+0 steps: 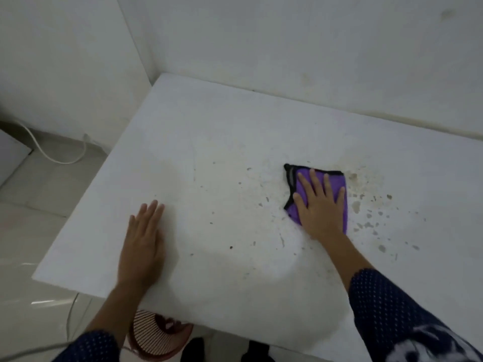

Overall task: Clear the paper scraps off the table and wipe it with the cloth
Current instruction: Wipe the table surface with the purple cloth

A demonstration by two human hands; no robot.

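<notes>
The right hand lies flat on the purple cloth, fingers straight and spread, palm pressing it down onto the table; nothing is pinched or bunched in the fingers; the cloth, edged in black, sits right of the table's middle, touching the surface. The left hand rests flat on the near left part of the table, fingers straight and close together, holding nothing; it looks like a brace.

Just right of the cloth and around it are brownish stains and dark specks; no paper scraps show on the top, so the clearing step seems done and the wiping is in hand. The next move likely calls for firm, even pressure and a sweep right across the stained patch, with the cloth kept flat under the palm; dried marks may need repeated passes.

Below the near edge stands a slatted basket; a white cable lies on the floor, far left. No brand, label or readable writing is visible; the dotted sleeve carries a white print too blurred to read.
</notes>
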